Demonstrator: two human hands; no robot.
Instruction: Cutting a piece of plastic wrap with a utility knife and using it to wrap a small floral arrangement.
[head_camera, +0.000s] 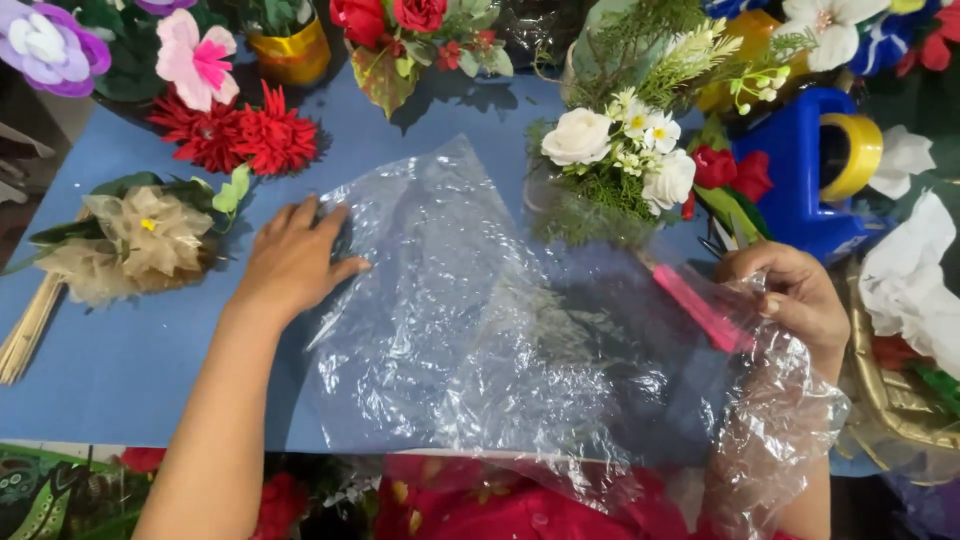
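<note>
1. Our right hand (800, 300) is closed in a pinch on the right edge of the crinkled clear plastic sheet (470, 330), and the same fingers appear to trap a flat pink stick (703, 308) that slants up and to the left from them.
2. Our left hand (292, 262) lies open and flat, palm down, pressing the sheet's left edge onto the blue table covering (130, 370); it grips nothing.
3. The sheet is spread between the two hands across the middle of the covering, its near edge hanging over the table edge toward our red clothing.
4. At the sheet's far right corner lies a bouquet of white roses, small daisies and green fern (625, 160), its stems reaching onto the plastic toward the pink stick.
5. Left of the sheet, beyond our left hand, lies a cream fabric flower on pale sticks (140, 240); behind that, red spiky flowers (240, 135). Right of the bouquet stands a blue tape dispenser with a yellow roll (815, 170).
6. We judge the film slippery and light: if the flat hand lifts, the sheet could bunch or slide off the near edge. A hard pull from the pinch could tear it or drag the bouquet askew.
</note>
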